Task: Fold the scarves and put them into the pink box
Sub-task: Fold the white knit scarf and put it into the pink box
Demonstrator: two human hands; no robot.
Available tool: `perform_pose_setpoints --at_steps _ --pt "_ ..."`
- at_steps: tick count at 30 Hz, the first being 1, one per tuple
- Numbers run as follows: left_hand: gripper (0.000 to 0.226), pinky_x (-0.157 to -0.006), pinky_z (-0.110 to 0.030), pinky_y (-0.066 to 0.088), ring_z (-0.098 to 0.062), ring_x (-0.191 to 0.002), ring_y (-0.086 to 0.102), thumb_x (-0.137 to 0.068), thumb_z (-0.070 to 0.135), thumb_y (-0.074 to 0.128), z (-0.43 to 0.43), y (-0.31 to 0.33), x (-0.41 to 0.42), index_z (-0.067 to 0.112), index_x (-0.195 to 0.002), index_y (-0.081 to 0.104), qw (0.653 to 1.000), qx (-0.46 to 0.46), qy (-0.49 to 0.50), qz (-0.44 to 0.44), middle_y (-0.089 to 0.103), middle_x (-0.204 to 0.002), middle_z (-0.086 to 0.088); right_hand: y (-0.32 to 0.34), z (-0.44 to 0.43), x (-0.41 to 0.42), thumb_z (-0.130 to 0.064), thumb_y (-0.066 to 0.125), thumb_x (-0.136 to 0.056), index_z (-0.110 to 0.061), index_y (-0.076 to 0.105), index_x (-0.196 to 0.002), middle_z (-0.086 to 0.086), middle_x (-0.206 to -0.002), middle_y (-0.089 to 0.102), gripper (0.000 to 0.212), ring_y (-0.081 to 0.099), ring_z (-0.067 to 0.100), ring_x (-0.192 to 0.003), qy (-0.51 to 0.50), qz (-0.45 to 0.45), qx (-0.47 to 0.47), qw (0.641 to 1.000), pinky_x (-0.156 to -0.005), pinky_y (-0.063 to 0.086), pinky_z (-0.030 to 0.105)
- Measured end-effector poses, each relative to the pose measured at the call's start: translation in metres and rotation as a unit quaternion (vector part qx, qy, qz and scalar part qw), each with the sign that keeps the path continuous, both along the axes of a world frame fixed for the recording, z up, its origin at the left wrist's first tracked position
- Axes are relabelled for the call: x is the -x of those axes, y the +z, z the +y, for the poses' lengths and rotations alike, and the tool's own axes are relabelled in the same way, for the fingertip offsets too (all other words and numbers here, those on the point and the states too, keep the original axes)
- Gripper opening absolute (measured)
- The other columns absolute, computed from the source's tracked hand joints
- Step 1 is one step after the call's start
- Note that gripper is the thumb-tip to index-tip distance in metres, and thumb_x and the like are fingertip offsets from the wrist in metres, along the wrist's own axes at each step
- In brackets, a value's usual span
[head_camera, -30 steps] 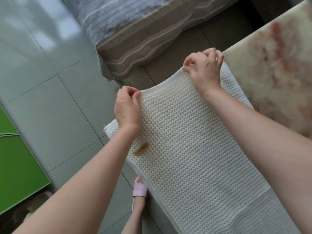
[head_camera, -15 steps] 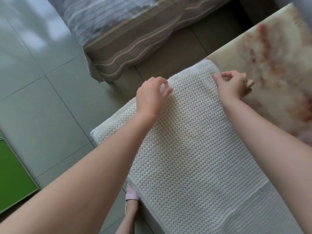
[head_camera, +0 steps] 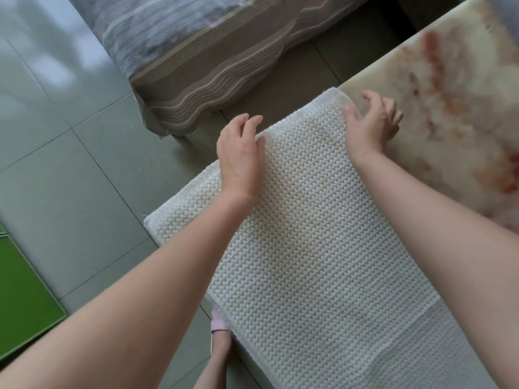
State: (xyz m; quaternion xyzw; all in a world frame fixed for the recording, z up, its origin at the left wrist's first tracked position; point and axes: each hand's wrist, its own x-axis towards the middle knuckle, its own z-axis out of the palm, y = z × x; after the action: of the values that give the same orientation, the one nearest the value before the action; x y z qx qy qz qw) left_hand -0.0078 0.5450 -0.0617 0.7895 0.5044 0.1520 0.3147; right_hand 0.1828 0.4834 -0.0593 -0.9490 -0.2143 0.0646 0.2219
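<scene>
The cream knitted scarf (head_camera: 309, 234) lay folded on the marbled surface (head_camera: 455, 102), overhanging its edge. The left hand (head_camera: 240, 161) and right hand (head_camera: 370, 127) touched its far end, fingers loosely spread.

I see a table (head_camera: 449, 113) with a cream top mottled red-brown, running from the upper right down toward me. A white knitted scarf (head_camera: 309, 234) lies directly on it, doubled over and flat, with its far corner at the table's far left corner. Its left side reaches out past the table's edge. At the near end a thinner layer of it shows. Beside the table is a grey tiled floor (head_camera: 70, 178). On the floor I see a bed (head_camera: 196, 51) with a striped cover, a green panel (head_camera: 19, 299) at far left, and a foot in a pink slipper (head_camera: 217, 324) near the table.
</scene>
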Motion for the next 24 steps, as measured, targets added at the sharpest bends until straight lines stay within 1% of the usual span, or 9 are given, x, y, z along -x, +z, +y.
perform_pose_setpoints --at_steps 4,7,9,12,16,18,20,22,24 --pt "0.042 -0.117 -0.041 0.016 -0.024 -0.140 0.029 -0.094 0.016 0.050 -0.056 0.009 0.028 0.017 -0.136 0.048 0.989 -0.042 -0.143 -0.002 0.040 -0.147 -0.006 0.002 -0.044 0.038 -0.029 0.048 -0.094 -0.019 0.045 -0.139 0.004 -0.146 0.040 0.046 0.034 0.026 -0.129 0.137 -0.043 -0.011 0.990 -0.105 0.022 0.033" --pt "0.054 -0.117 -0.046 0.006 -0.022 -0.146 0.008 -0.097 0.038 0.036 -0.097 -0.006 0.058 0.022 -0.148 0.027 0.953 -0.049 -0.284 0.097 0.018 -0.157 -0.003 -0.010 -0.094 0.062 -0.045 0.034 -0.096 -0.025 0.022 -0.150 0.002 -0.159 0.009 0.059 0.006 0.024 -0.146 0.262 0.008 0.095 0.960 -0.116 0.006 0.040" --pt "0.062 -0.116 -0.048 0.002 -0.021 -0.147 -0.001 -0.096 0.051 0.027 -0.101 -0.021 0.067 0.025 -0.151 0.012 0.934 -0.067 -0.315 0.154 0.004 -0.159 -0.001 -0.022 -0.109 0.060 -0.058 0.017 -0.094 -0.031 0.001 -0.152 -0.003 -0.159 -0.013 0.065 -0.017 0.017 -0.145 0.303 0.020 0.145 0.942 -0.115 -0.012 0.035" --pt "0.064 -0.116 -0.049 0.001 -0.021 -0.147 -0.001 -0.095 0.053 0.024 -0.097 -0.024 0.065 0.028 -0.151 0.008 0.932 -0.074 -0.305 0.184 0.002 -0.159 -0.001 -0.026 -0.101 0.052 -0.064 0.008 -0.089 -0.033 -0.006 -0.150 -0.002 -0.158 -0.018 0.070 -0.023 0.018 -0.143 0.304 0.021 0.166 0.938 -0.113 -0.019 0.033" --pt "0.067 -0.114 -0.055 -0.006 -0.020 -0.145 -0.013 -0.089 0.049 0.019 -0.105 -0.014 0.060 0.030 -0.151 0.001 0.932 -0.053 -0.277 0.225 -0.008 -0.159 -0.002 -0.010 -0.106 0.051 -0.058 0.020 -0.094 -0.028 0.001 -0.151 -0.001 -0.159 -0.012 0.067 -0.017 0.016 -0.145 0.296 0.093 0.077 0.948 -0.116 -0.012 0.035" --pt "0.067 -0.113 -0.054 -0.016 -0.019 -0.140 -0.028 -0.089 0.045 0.016 -0.108 -0.006 0.056 0.030 -0.149 -0.011 0.936 -0.028 -0.259 0.238 -0.025 -0.155 -0.001 -0.002 -0.127 0.047 -0.040 0.039 -0.098 -0.024 0.016 -0.151 0.001 -0.160 0.001 0.059 -0.002 0.019 -0.147 0.231 0.108 0.006 0.967 -0.116 -0.004 0.033" --pt "0.070 -0.111 -0.051 -0.021 -0.020 -0.137 -0.035 -0.093 0.035 0.029 -0.117 0.004 0.050 0.029 -0.148 -0.014 0.944 0.019 -0.238 0.228 -0.032 -0.151 -0.001 0.004 -0.163 0.041 -0.026 0.049 -0.094 -0.017 0.035 -0.145 0.008 -0.154 0.023 0.053 0.022 0.027 -0.141 0.130 0.076 -0.042 0.988 -0.117 0.014 0.039" --pt "0.071 -0.112 -0.049 -0.021 -0.022 -0.138 -0.034 -0.095 0.028 0.037 -0.137 0.012 0.046 0.027 -0.150 -0.009 0.947 0.023 -0.249 0.199 -0.030 -0.152 -0.003 0.008 -0.213 0.036 -0.017 0.056 -0.090 -0.011 0.048 -0.135 0.011 -0.139 0.041 0.047 0.037 0.031 -0.127 0.027 0.024 -0.027 0.999 -0.110 0.023 0.036" --pt "0.068 -0.113 -0.050 -0.018 -0.023 -0.140 -0.030 -0.097 0.026 0.038 -0.163 0.017 0.038 0.026 -0.150 -0.004 0.937 0.001 -0.299 0.178 -0.025 -0.154 -0.004 0.010 -0.266 0.029 -0.012 0.061 -0.087 -0.008 0.055 -0.127 0.014 -0.129 0.048 0.041 0.038 0.035 -0.117 -0.039 -0.006 0.034 0.999 -0.102 0.023 0.035"
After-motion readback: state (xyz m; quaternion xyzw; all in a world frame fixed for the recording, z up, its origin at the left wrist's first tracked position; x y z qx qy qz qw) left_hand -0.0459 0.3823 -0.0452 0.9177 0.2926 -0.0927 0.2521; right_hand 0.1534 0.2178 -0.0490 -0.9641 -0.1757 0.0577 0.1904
